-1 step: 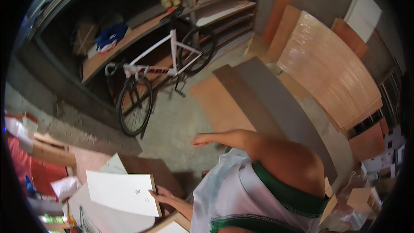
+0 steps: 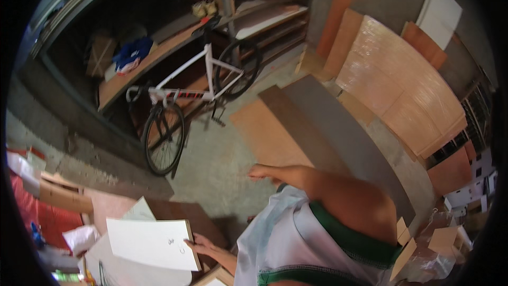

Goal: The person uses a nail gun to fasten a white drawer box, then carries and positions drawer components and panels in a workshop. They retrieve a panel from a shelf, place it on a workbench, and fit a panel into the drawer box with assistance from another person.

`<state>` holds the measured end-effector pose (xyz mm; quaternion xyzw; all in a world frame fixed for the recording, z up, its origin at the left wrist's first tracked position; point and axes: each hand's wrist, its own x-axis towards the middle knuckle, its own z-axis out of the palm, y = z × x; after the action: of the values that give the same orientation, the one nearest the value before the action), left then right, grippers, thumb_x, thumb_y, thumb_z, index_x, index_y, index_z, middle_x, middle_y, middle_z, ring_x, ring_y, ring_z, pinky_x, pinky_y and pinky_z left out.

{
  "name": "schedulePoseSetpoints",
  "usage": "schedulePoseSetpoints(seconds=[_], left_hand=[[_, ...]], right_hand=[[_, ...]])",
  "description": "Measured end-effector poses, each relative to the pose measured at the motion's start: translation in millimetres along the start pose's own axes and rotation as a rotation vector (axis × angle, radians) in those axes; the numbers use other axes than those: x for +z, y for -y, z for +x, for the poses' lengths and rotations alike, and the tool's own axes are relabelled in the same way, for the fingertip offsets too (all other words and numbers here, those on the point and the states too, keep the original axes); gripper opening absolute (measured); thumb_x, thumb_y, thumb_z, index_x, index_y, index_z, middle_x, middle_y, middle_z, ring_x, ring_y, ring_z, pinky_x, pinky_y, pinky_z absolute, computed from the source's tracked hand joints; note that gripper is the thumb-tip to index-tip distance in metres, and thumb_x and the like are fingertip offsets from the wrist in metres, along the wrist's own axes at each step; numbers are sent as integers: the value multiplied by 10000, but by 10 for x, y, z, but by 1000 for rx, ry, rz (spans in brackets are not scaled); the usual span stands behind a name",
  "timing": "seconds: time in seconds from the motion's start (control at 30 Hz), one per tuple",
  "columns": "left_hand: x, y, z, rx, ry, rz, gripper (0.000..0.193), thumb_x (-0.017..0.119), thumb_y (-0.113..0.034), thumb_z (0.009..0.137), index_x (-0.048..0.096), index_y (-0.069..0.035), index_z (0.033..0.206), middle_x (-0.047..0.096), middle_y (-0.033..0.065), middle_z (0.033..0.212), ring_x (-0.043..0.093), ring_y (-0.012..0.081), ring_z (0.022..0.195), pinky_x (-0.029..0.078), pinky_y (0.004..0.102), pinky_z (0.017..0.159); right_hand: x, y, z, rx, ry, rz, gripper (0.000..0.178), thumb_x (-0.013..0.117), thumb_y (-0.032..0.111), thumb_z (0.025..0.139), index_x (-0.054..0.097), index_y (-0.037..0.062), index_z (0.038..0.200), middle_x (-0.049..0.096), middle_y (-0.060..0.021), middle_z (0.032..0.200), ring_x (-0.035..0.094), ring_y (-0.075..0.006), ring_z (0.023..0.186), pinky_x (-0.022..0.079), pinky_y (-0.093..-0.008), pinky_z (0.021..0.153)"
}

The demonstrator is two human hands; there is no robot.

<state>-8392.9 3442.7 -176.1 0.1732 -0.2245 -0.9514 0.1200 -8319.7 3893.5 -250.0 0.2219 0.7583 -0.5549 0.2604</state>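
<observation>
A white rectangular board (image 2: 143,239) with small dark marks near its right edge lies at the lower left, above a larger pale panel. My left hand (image 2: 202,246) grips that right edge, its fingers over the rim. Part of the left fingers is hidden by the board. My right hand (image 2: 259,171) hangs in front of my body over the concrete floor, fingers curled in a loose fist. Nothing shows in it, and it touches no object. Nearest to it on the floor is a light brown wooden sheet (image 2: 270,135).
A white bicycle (image 2: 210,71) leans by wooden shelves (image 2: 270,0) at the back left. Dark brown and grey panels (image 2: 338,122) cover the floor ahead. Plastic-wrapped boards (image 2: 397,85) lean on the right wall. Cardboard boxes (image 2: 447,241) stand at the lower right.
My right hand has moved slightly to the right. The left hand keeps its hold on the board, which has hardly moved. The whole view has tilted a little.
</observation>
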Motion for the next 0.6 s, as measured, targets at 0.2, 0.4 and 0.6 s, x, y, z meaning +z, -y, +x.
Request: schedulePoseSetpoints(seconds=[0.2, 0.4, 0.6], left_hand=[[253, 407, -75, -328, -102, 70, 487, 681, -361, 930, 565, -67, 1301, 610, 120, 1276, 577, 218, 1126, 492, 321, 971], [492, 1651, -849, -576, 205, 818, 397, 598, -296, 952, 600, -60, 1272, 652, 103, 1183, 597, 205, 1072, 478, 318, 964], [407, 3651, -1799, -1061, 1153, 1880, 377, 572, -228, 923, 628, -27, 1237, 669, 133, 1191, 623, 220, 1092, 478, 334, 980]], right_hand=[[-930, -2616, -1777, 553, -973, -37, 371, 722, 386, 831, 734, 31, 934, 653, -128, 685, 601, -205, 544, 523, -350, 547], [-650, -3496, -2968, 720, -869, 260, 373, 769, 380, 793, 734, 32, 922, 655, -122, 684, 604, -205, 546, 524, -358, 546], [-693, -3675, -3266, 570, -812, 787, 384, 817, 374, 755, 734, 33, 911, 658, -117, 683, 607, -205, 547, 524, -366, 545]])
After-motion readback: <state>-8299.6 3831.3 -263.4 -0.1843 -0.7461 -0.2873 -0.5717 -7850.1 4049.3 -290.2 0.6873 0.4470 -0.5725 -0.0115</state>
